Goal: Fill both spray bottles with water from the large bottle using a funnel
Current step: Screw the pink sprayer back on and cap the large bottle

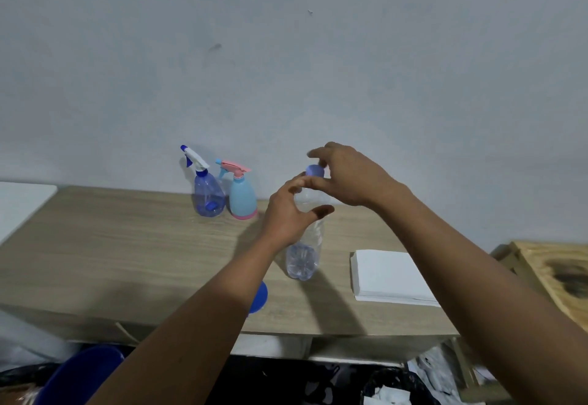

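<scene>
Left hand (286, 213): arm reaching forward, fingers curled round the bottle's shoulder, thumb across the front.
Right hand (346, 175): above it, wrist bent, fingertips pinching the cap (315, 171).
Bottle (305, 245): upright, mid-table (127, 245).
Blue sprayer (208, 194), teal sprayer (242, 198): side by side at the wall.
Funnel (259, 296): near the front edge, partly behind the left forearm.

- My left hand (286, 213) grips the large bottle (304, 258) at its shoulder.
- My right hand (346, 175) pinches its blue cap (315, 171).
- I see the blue spray bottle (208, 196) beside the pink-topped spray bottle (243, 199).
</scene>
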The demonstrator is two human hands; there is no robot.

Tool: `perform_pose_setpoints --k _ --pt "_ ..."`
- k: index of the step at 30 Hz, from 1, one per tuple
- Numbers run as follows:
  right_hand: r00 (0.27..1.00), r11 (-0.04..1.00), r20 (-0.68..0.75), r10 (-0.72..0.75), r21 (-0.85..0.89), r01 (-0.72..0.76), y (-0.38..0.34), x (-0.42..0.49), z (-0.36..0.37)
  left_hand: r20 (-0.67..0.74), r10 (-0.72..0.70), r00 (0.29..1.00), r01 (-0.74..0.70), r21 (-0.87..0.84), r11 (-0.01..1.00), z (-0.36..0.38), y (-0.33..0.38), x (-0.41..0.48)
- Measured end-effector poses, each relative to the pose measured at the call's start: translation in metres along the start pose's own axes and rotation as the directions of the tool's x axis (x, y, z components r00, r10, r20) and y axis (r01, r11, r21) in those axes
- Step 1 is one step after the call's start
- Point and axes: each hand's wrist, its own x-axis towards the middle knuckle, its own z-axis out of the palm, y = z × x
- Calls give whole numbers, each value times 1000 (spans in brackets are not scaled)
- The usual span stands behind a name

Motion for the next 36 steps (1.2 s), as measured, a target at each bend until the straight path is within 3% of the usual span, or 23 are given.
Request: perform_pose_setpoints --k 3,7,13,19,22,26,31,36 --pt "992 996 99 -83 51 79 -1 1 -10 12 9 1000 -10 6 1000 0 0 1" --pt "994 1000 104 -18 -7 19 -6 6 -6 -14 7 1000 -7 -7 1000 1 1 -1" --pt "999 998 -38 25 53 -23 -7 5 4 -26 -4 1000 4 -9 1000 2 2 -2" --pt "970 956 -232 77 293 -6 -3 -13 34 72 34 997 -35 12 999 -4 -5 -4" --pt "918 838 -322 233 546 -22 -3 -32 66 127 11 992 -20 68 997 -17 -25 -10" --pt "880 705 -246 406 697 -131 4 -62 131 86 -140 986 117 235 965 -35 -87 -34" --pt "888 630 -138 439 752 -195 2 -80 195 126 -350 928 259 455 852 -47 -156 -75" --pt "821 555 -68 567 768 -320 3 -70 221 148 -379 914 282 440 853 -45 -184 -97"
